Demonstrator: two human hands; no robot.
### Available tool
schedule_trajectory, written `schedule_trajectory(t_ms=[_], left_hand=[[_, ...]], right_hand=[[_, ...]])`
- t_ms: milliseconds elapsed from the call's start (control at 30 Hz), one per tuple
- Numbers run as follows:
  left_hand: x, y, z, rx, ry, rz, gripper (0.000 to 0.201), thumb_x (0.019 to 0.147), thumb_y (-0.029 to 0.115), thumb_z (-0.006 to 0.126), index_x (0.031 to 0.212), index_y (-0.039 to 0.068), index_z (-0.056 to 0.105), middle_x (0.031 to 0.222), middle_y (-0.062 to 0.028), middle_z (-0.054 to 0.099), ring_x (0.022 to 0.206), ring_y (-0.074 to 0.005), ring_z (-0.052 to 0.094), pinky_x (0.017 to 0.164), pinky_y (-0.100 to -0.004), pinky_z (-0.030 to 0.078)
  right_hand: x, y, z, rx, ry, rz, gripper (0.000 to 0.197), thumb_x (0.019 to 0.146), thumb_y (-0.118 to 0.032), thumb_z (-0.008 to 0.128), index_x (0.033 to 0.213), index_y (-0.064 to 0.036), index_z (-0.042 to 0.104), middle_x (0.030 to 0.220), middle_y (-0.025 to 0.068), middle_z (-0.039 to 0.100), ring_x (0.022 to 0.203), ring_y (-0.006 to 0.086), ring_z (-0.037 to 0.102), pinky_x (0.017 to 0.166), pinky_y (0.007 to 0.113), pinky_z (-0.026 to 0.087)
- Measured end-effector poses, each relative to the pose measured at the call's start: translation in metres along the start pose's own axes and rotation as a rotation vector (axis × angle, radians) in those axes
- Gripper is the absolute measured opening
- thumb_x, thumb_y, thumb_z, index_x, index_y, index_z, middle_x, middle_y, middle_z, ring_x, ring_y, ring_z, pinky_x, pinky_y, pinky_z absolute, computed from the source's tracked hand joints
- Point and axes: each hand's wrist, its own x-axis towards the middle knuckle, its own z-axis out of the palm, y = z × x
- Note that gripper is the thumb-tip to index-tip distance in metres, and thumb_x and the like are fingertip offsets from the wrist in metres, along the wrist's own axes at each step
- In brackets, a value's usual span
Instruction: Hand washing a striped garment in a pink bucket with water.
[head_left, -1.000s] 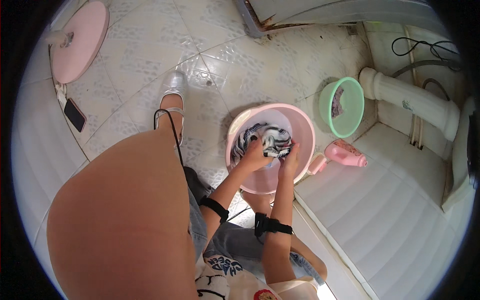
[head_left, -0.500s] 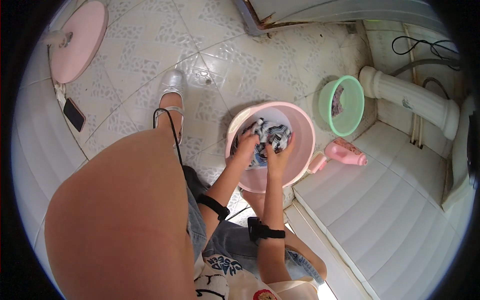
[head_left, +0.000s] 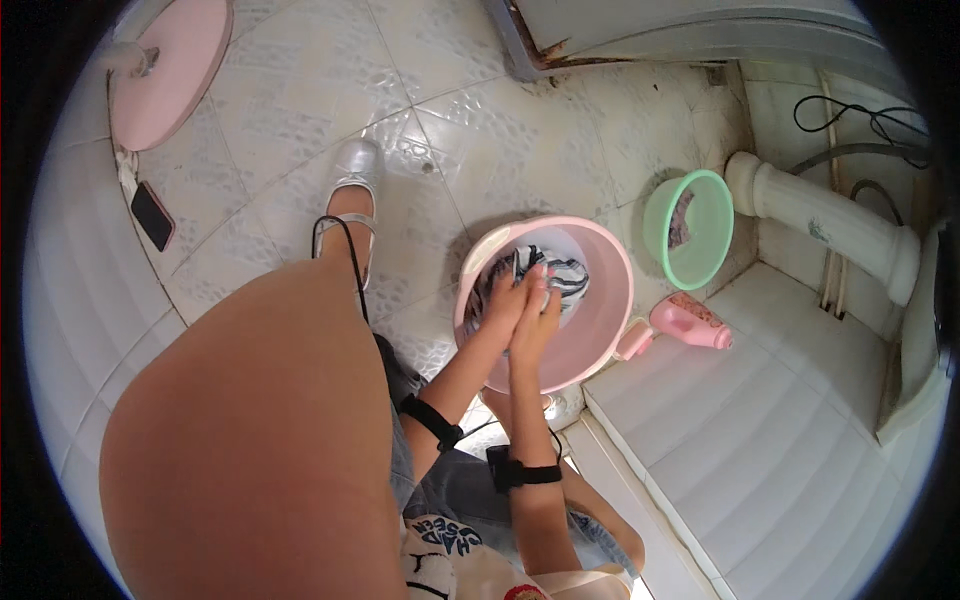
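Observation:
A striped black-and-white cloth garment (head_left: 568,277) lies bunched in a pink basin (head_left: 600,345) on the floor. My left hand (head_left: 506,301) is closed on the cloth. My right hand (head_left: 536,317) presses in from the right, also gripping the cloth, with its fingers close against the left hand. Part of the bundle is hidden under my hands and wrists. Each forearm wears a black strap.
Right of the basin stand a light green basin (head_left: 700,260) holding dark cloth, a pink bottle (head_left: 692,322) and a pink brush-like item (head_left: 634,341). A white pedestal (head_left: 830,222) rises behind. A phone (head_left: 152,216) lies far left, near a round pink base (head_left: 175,85).
My hands have come together over the cloth; my right hand has moved left from the bundle's right side. The whole view has shifted slightly.

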Motion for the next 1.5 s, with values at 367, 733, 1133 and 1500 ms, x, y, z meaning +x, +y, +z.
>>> schedule_trajectory(t_ms=[367, 733, 1133, 1500], left_hand=[[0.0, 0.013, -0.019, 0.068, 0.138, -0.053, 0.045, 0.082, 0.045, 0.052, 0.096, 0.003, 0.059, 0.089, -0.0068, 0.06, 0.076, -0.0185, 0.056, 0.066, -0.0316, 0.045], [0.004, -0.009, -0.01, -0.359, -0.03, -0.159, 0.022, 0.085, 0.03, 0.054, 0.091, 0.01, 0.057, 0.083, -0.0014, 0.056, 0.069, -0.0127, 0.055, 0.06, -0.0301, 0.047], [0.008, -0.014, 0.007, -0.385, -0.176, -0.113, 0.029, 0.086, 0.024, 0.051, 0.106, 0.003, 0.053, 0.102, -0.0066, 0.059, 0.094, -0.0159, 0.055, 0.083, -0.0313, 0.042], [0.006, -0.01, -0.002, -0.134, -0.197, -0.071, 0.025, 0.086, 0.03, 0.051, 0.094, 0.007, 0.058, 0.073, 0.0013, 0.055, 0.062, -0.0091, 0.05, 0.058, -0.026, 0.04]], right_hand=[[-0.007, -0.018, 0.008, -0.133, -0.127, -0.152, 0.037, 0.087, -0.032, 0.045, 0.084, 0.0025, 0.058, 0.076, 0.0258, 0.057, 0.069, 0.0412, 0.055, 0.06, 0.044, 0.042], [0.018, -0.027, 0.002, -0.442, -0.002, -0.047, 0.037, 0.087, -0.031, 0.044, 0.082, 0.0019, 0.059, 0.078, 0.0246, 0.059, 0.069, 0.0392, 0.057, 0.059, 0.045, 0.043], [0.052, 0.08, -0.045, -0.114, 0.296, 0.215, 0.029, 0.083, -0.024, 0.051, 0.085, 0.0039, 0.057, 0.078, 0.0133, 0.059, 0.07, 0.0182, 0.053, 0.066, 0.029, 0.043], [0.022, 0.043, -0.044, 0.215, -0.215, 0.178, 0.02, 0.084, -0.019, 0.055, 0.094, -0.0023, 0.052, 0.073, 0.0019, 0.05, 0.064, 0.0081, 0.045, 0.055, 0.022, 0.037]])
